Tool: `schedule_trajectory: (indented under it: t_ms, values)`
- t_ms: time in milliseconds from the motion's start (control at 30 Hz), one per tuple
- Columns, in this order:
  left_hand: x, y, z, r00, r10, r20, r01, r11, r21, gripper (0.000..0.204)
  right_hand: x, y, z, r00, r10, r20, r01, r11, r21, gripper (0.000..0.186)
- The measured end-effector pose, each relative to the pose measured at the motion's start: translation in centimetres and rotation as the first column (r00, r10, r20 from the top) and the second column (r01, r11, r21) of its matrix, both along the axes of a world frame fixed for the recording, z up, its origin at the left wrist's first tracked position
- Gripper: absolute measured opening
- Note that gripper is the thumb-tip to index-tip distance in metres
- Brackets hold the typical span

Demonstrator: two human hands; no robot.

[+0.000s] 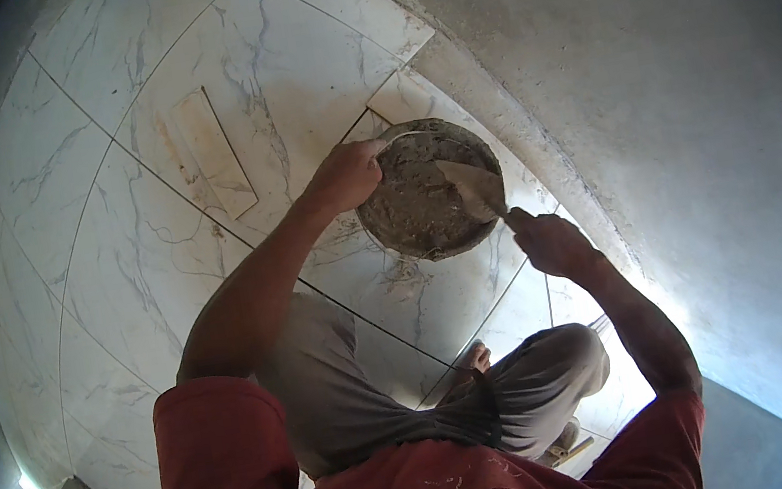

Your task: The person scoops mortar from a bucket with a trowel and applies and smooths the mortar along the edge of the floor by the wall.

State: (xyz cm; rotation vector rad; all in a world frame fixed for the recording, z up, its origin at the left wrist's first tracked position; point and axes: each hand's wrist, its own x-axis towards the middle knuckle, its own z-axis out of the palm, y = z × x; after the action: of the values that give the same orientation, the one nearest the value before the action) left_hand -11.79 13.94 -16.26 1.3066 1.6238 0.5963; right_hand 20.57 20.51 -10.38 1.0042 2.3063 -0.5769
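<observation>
Bucket (386, 242) of thick, grey-brown mortar (416, 208): in the head view it stands just above centre, on veined white tiles (110, 256), beyond the wearer's bent legs (333, 395). Taking the bucket as a clock dial, the left hand (350, 175) is at ten o'clock, fingers curled over the rim and pinching it; whether it also holds the thin handle cannot be told. The right hand (552, 241) is at four o'clock, closed around the grip of a trowel (475, 186). The blade lies over the mortar, tip toward eleven o'clock; how deep it sits is unclear. A loose strip (216, 154) lies well apart, between nine and ten o'clock.

To work the mortar well, the left hand would best brace the rim so the bucket cannot swivel on smooth tile. The trowel should enter edge-first, scrape low along the side, and fold the mix toward the middle until even. Short, low strokes should keep lumps off the tiles.
</observation>
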Motion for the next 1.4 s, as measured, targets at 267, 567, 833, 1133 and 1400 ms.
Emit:
schedule_trajectory:
  t_ms: [267, 567, 833, 1133, 1400]
  values:
    - [1.0, 1.8, -3.8, 0.987, 0.047, -0.152, -0.007, 0.968, 0.250, 0.034, -3.2, 1.2, 0.2, 0.833, -0.507, 0.220, 0.553, 0.762, -0.338, 0.053]
    - [-0.4, 0.5, -1.9, 0.998, 0.041, 0.039, -0.043, 0.997, 0.065, 0.035, 0.2, 3.7, 3.1, 0.974, 0.214, 0.078, -0.224, 0.961, 0.161, 0.038]
    - [-0.5, -3.7, 1.2, 0.992, 0.100, -0.081, -0.103, 0.994, -0.036, 0.044, -2.7, 4.2, 7.5, 0.854, 0.512, 0.095, -0.503, 0.766, 0.400, 0.040]
    - [1.2, -3.8, 3.3, 0.978, 0.144, -0.151, -0.156, 0.985, -0.071, 0.057, -5.3, 5.1, 5.6, 0.755, 0.656, -0.006, -0.631, 0.729, 0.266, 0.041]
    - [2.1, -3.5, 2.4, 0.973, 0.214, -0.085, -0.215, 0.977, 0.000, 0.050, -4.0, 2.6, 4.2, 0.799, 0.600, 0.025, -0.595, 0.786, 0.168, 0.032]
